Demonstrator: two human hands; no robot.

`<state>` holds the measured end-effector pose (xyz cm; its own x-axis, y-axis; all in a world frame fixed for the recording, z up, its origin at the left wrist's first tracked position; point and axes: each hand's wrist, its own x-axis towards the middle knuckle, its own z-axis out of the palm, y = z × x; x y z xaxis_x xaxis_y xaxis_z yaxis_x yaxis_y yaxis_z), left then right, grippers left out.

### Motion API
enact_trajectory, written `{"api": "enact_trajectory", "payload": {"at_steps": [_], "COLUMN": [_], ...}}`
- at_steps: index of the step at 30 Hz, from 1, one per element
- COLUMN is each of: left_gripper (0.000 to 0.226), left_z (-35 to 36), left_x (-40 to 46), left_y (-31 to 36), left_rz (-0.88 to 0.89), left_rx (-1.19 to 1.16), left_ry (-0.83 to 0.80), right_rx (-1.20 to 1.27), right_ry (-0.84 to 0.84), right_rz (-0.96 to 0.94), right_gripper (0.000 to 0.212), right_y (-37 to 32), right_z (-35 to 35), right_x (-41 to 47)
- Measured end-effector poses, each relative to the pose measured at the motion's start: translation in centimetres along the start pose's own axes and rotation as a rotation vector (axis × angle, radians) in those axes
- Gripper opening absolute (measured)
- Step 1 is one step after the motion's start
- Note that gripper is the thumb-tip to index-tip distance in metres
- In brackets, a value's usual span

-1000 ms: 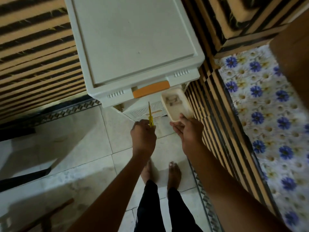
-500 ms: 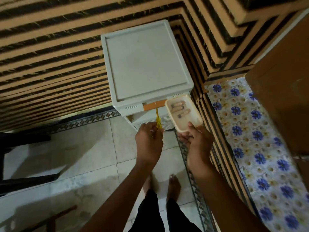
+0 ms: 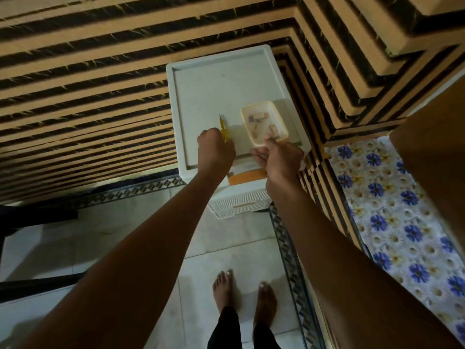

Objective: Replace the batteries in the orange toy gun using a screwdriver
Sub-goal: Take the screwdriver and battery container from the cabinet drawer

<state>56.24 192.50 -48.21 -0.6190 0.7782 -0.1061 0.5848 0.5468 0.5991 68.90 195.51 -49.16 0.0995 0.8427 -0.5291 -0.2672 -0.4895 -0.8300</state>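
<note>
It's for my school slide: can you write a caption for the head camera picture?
Left hand grips a yellow screwdriver while right hand holds a tray of batteries over a white drawer cabinet.

screwdriver (image 3: 223, 128) handle hidden in left hand (image 3: 214, 152), tray (image 3: 264, 123) contents blurred

Both hands now reach out over the top of the white drawer cabinet (image 3: 201, 96), where a second ago they were held in front of its drawers, closer to the body. The right hand (image 3: 283, 159) has carried the small cream tray (image 3: 281, 122) of batteries (image 3: 259, 117) from beside the orange drawer handle (image 3: 247, 177) up over the right part of the cabinet top, the thumb on its near rim. The left hand (image 3: 215, 153) has brought the yellow screwdriver (image 3: 222, 127) along, its tip now pointing across the cabinet top instead of at the drawer fronts, and the arms are stretched further.
</note>
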Motion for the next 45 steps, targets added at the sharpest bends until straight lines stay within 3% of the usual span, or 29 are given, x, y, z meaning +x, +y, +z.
{"api": "enact_trajectory", "payload": {"at_steps": [7, 10, 13, 16, 21, 26, 30, 33, 37, 41, 45], "left_gripper": [0.018, 0.028, 0.03, 0.032, 0.047, 0.057, 0.054, 0.053, 0.05, 0.05, 0.049], "left_z": [0.4, 0.3, -0.3, -1.5, -3.1, -4.1, -4.4, -4.6, -4.9, -5.2, -5.0], "left_x": [1.1, 0.7, -0.3, -1.9, -3.5, -3.2, -3.1, -3.2, -3.1, -3.3, -3.2], "left_y": [-0.1, -0.5, -1.3, -3.0, -7.9, -10.6, -10.2, -10.1, -9.8, -9.5, -10.1], "left_rz": [0.037, 0.044, 0.09, 0.201, 0.39, 0.525, 0.546, 0.545, 0.545, 0.566, 0.604], "left_rx": [0.032, 0.025, 0.004, 0.026, 0.242, 0.27, 0.332, 0.347, 0.325, 0.324, 0.324], "left_ry": [0.012, 0.002, 0.038, 0.092, -0.041, -0.129, -0.102, -0.103, -0.114, -0.127, -0.096], "right_rx": [-0.015, -0.109, -0.412, -0.675, -1.021, -1.369, -1.422, -1.493, -1.546, -1.648, -1.711], "right_ry": [0.003, 0.009, 0.035, -0.122, -0.441, -0.466, -0.374, -0.312, -0.278, -0.198, -0.213], "right_rz": [-0.044, -0.106, -0.417, -0.78, -0.953, -1.165, -1.104, -1.019, -0.982, -0.928, -0.872], "right_gripper": [0.029, 0.032, 0.021, 0.004, 0.037, 0.037, 0.022, 0.029, 0.019, 0.044, 0.034], "right_y": [0.3, 0.7, 2.2, 4.3, 6.4, 6.2, 5.8, 6.1, 7.4, 9.3, 11.6], "right_z": [1.2, 0.2, -1.9, -4.7, -7.7, -7.1, -5.7, -5.3, -7.3, -11.1, -14.3], "right_x": [0.9, 0.1, -1.4, -2.7, -2.1, -0.9, -1.5, -2.3, -4.6, -7.0, -8.8]}}
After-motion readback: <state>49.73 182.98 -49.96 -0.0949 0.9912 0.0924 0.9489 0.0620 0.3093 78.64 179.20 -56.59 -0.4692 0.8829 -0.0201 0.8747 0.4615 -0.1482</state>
